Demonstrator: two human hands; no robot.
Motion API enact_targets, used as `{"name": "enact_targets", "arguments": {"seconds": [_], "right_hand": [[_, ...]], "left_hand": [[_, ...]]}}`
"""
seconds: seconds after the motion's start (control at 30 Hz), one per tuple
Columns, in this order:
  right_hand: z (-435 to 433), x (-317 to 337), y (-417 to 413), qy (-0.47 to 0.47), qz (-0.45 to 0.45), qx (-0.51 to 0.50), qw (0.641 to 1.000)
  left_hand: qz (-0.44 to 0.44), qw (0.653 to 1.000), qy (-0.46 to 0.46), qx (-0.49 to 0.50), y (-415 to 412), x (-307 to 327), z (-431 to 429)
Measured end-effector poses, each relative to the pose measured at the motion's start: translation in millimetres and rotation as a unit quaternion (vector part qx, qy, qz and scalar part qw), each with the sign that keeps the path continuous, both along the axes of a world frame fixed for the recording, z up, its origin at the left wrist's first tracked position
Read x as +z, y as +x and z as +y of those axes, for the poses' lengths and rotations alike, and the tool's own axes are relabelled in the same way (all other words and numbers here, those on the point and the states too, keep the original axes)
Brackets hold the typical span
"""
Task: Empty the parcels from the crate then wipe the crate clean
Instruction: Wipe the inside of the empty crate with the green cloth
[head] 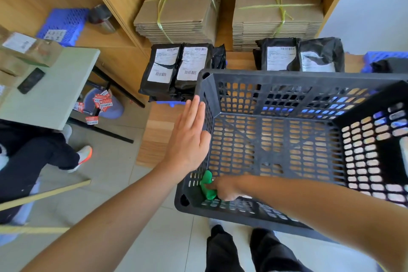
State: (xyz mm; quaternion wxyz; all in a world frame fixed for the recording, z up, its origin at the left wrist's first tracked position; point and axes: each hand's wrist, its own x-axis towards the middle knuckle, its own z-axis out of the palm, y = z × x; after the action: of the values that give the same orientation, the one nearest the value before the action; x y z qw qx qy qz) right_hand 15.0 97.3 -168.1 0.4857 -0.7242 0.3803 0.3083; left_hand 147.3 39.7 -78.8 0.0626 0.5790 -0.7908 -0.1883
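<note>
The black slatted plastic crate (pixel 309 77) fills the right half of the view, with no parcels inside it. My left hand (pixel 188 137) lies flat with straight fingers against the outside of the crate's left wall. Inside the near left corner, my right hand (pixel 225 187) grips a green cloth (pixel 207 183) and holds it against the wall there. Black parcels with white labels stand on the wooden platform behind the crate, one group on the left (pixel 174 68) and another on the right (pixel 298 55).
Two tied stacks of flat cardboard (pixel 178 9) sit on the shelf behind the parcels. A pale table (pixel 55 95) with boxes and a phone stands at the left; a seated person's legs (pixel 44 157) are beside it. A bin with red labels (pixel 103 104) is under the table.
</note>
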Motion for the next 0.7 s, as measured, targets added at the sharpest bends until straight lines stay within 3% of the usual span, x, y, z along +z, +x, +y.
{"name": "enact_targets", "arguments": {"seconds": [0.47, 0.7], "right_hand": [[-4, -13, -44, 0.03, 0.007, 0.018, 0.999], [14, -20, -105, 0.02, 0.043, 0.006, 0.999]], "left_hand": [[-0.032, 0.999, -0.018, -0.009, 1, -1, 0], [-0.129, 0.991, 0.006, -0.021, -4, 6, -4]]}}
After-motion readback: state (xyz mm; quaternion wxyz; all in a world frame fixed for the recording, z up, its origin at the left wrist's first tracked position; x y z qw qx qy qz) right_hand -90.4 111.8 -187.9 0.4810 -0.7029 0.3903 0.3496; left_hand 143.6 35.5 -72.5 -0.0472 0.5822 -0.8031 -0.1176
